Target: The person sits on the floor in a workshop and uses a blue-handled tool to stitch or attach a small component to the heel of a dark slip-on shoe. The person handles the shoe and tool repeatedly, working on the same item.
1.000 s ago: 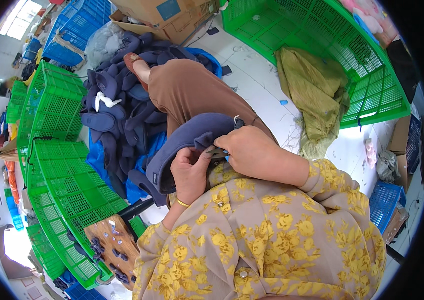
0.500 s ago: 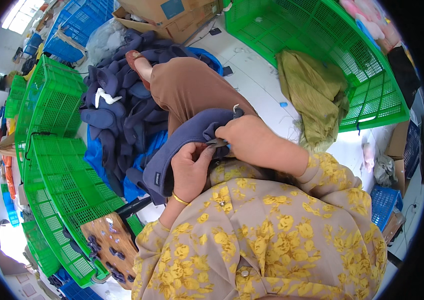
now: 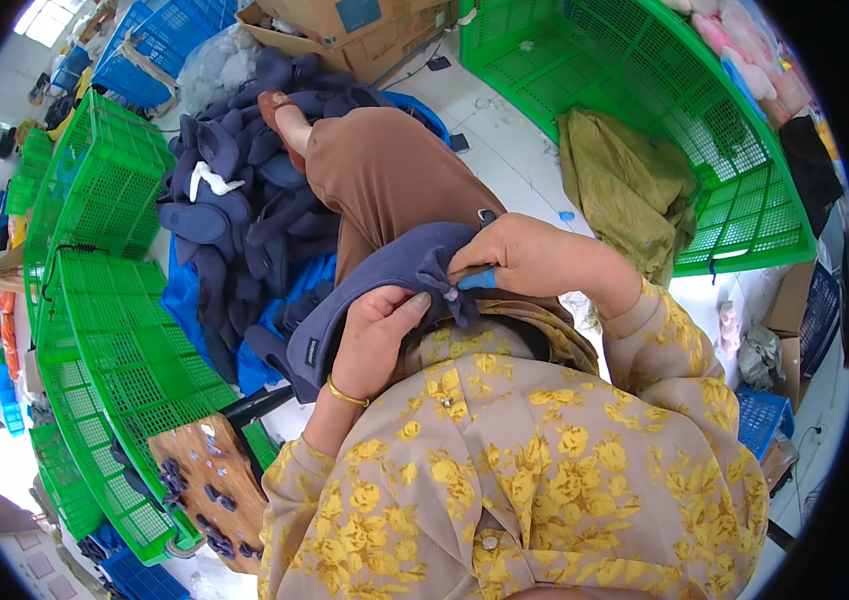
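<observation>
Room runs between leg and olive cloth (crate blocks beyond).

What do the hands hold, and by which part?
A navy visor: left hand pinching its edge beside the bow, right hand at the bow's right side.

I see the navy piece held slantwise over the thigh, its upper end away from the body and its lower end toward the left. It is soft, thick-looking cloth in a broad curve, with a small dark label near the lower end. From where I sit, a gathered bow of the same navy shows near its upper right end, its folds uneven. The left hand pinches the near edge just beside the bow, and the right hand has its fingertips gathered at the bow's right side. I can't make out the stitching there.
</observation>
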Motion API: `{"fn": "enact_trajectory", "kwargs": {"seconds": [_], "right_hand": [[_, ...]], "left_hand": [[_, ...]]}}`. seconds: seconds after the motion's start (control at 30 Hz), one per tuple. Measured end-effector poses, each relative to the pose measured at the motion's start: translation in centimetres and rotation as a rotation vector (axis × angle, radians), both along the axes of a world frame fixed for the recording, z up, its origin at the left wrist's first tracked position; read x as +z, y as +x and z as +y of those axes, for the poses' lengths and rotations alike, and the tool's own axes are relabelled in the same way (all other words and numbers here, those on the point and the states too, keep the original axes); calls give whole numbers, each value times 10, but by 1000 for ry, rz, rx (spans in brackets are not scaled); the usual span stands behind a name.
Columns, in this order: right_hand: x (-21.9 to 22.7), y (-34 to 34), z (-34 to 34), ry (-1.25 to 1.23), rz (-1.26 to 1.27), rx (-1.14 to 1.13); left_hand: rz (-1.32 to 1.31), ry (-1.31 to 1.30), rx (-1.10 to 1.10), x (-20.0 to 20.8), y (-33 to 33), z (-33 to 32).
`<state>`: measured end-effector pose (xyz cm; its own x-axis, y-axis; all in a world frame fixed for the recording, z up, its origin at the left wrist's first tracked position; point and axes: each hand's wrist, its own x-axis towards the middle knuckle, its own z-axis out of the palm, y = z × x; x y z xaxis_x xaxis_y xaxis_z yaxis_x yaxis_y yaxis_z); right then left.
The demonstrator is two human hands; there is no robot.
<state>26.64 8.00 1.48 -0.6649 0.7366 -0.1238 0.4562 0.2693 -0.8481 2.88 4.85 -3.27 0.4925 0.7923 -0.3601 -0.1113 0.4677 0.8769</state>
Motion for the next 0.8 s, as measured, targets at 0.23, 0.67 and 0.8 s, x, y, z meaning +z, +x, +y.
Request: {"fn": "enact_trajectory", "kwargs": {"seconds": [0.23,0.67,0.8], "right_hand": [[-2,-3,4,-30,31,27],[-9,-45,-33,328,-322,-356],[-13,-57,-38,303,-265,-379]], "left_hand": [[-97,-144,-4,17,9,1],[7,-148,143,2,3,-5],[-56,-155,176,-5,3,-7]]}}
